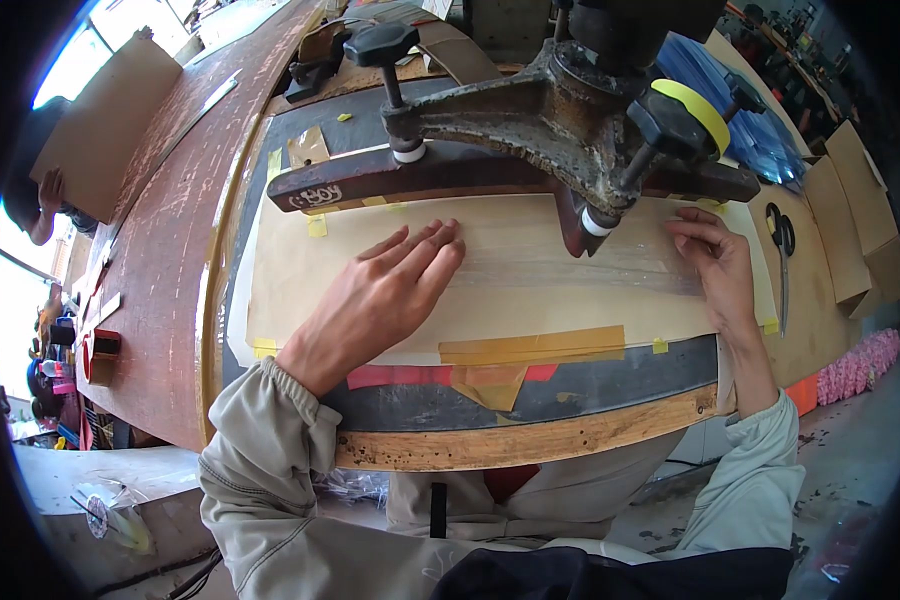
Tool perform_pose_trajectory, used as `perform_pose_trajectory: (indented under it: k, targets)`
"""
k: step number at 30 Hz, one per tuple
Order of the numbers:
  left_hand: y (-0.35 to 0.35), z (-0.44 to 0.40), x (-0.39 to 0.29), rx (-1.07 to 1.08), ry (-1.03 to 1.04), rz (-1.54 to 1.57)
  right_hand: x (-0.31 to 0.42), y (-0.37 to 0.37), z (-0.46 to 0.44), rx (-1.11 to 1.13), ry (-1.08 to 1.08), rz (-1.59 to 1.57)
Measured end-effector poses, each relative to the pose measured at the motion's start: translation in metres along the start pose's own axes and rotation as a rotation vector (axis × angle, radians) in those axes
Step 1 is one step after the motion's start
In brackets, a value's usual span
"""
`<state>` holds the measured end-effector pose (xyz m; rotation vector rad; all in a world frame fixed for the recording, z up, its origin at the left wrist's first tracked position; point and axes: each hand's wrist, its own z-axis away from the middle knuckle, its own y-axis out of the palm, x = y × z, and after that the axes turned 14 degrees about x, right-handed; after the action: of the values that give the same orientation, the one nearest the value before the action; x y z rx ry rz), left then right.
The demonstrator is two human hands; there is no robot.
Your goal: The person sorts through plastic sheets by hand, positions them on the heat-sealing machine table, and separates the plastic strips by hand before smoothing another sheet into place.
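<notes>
My left hand [385, 290] lies palm down, fingers stretched out, on a pale sheet [360, 335] and the left end of a clear plastic strip [570, 265]. At the strip's right end, my right hand [720, 262] has its thumb and fingertips pressed together on the plastic edge. The strip lies flat between both hands. Brown tape [530, 347] crosses the sheet's near edge. Just beyond my hands, a dark metal bar [470, 178] hangs under a cast machine bracket [510, 105].
Black scissors [781, 240] lie to the right, near an open cardboard box [850, 220]. Blue plastic sheets [715, 95] are at the back right. On the left, a long brown table [180, 220] stands between me and another person holding cardboard [110, 120].
</notes>
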<state>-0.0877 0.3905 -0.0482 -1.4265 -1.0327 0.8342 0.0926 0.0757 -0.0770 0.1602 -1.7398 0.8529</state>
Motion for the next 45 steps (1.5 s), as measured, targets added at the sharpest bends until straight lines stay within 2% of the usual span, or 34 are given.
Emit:
perform_pose_trajectory:
  k: [5,8,11,14,17,20,23,24,27,28,31,34,40,45]
  targets:
    - [-0.004,-0.002,0.004,0.045,0.019,0.029,0.004,0.001,0.003,0.065,0.017,0.182]
    - [-0.007,-0.004,0.004,0.077,0.019,0.018,0.013,0.0,0.003,0.09,0.077,0.174]
    - [-0.013,-0.001,0.003,0.121,0.005,0.034,0.016,-0.007,0.007,0.184,0.134,-0.005]
    - [-0.017,0.009,-0.003,0.137,0.009,0.076,0.019,-0.013,0.01,0.257,0.149,-0.057]
    - [-0.02,0.016,-0.011,0.136,0.036,0.087,0.027,-0.026,0.009,0.44,0.105,-0.034]
    - [-0.022,0.023,-0.018,0.088,0.118,0.062,0.044,-0.038,0.014,0.712,0.154,0.063]
    - [-0.029,0.028,-0.026,0.09,0.236,0.131,0.07,-0.05,0.025,0.951,0.235,0.016]
    - [-0.031,0.031,-0.026,0.092,0.287,0.106,0.06,-0.055,0.024,1.016,-0.011,0.134]
    - [-0.037,0.03,-0.027,0.099,0.324,0.155,0.071,-0.069,0.032,0.889,0.339,0.078]
    - [-0.038,0.031,-0.026,0.095,0.328,0.146,0.066,-0.072,0.036,0.793,0.272,0.032]
    - [-0.034,0.032,-0.028,0.068,0.338,0.13,0.051,-0.051,0.029,0.428,0.054,0.161]
    - [-0.03,0.032,-0.033,0.038,0.346,0.105,0.047,-0.011,0.018,0.17,-0.347,0.705]
    - [-0.018,0.032,-0.041,0.051,0.365,0.036,0.039,0.004,0.018,0.292,-0.267,0.686]
    - [-0.017,0.032,-0.043,0.042,0.363,0.015,0.036,0.002,0.018,0.306,-0.31,0.672]
